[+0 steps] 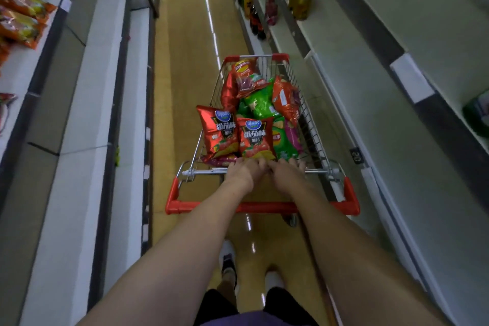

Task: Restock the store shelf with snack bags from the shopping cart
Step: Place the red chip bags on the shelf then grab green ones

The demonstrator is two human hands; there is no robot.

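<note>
Both forearms reach forward from the bottom of the view, over the red push handle (262, 206) of the shopping cart (315, 137).

Far left: store shelf (23, 71) with orange and green snack packets (21, 16) lying on its upper tier; lower tiers show white shelf edges.

Left hand (244, 171): at the cart's near metal bar (209, 171), fingers curled forward over the bar against the bottom edge of a red tomato-flavour chip bag (255, 139). Whether this grip closes on the bar or on the bag, I cannot tell.

Right hand (287, 171): just beside the left, touching it at the knuckles, fingers bent over the same bar near a green chip bag (284, 144). Grip likewise unclear.

Cart basket: heaped with snack bags. A second red tomato bag (217, 132) stands left of the first; green bag (259, 104) in the middle; orange-red bag (287, 99) leaning at the right side; red bags towards the far end.

Right: shelf (397, 42), drink bottles (299, 0) at its far end.

Floor (185, 61): glossy yellow aisle.
</note>
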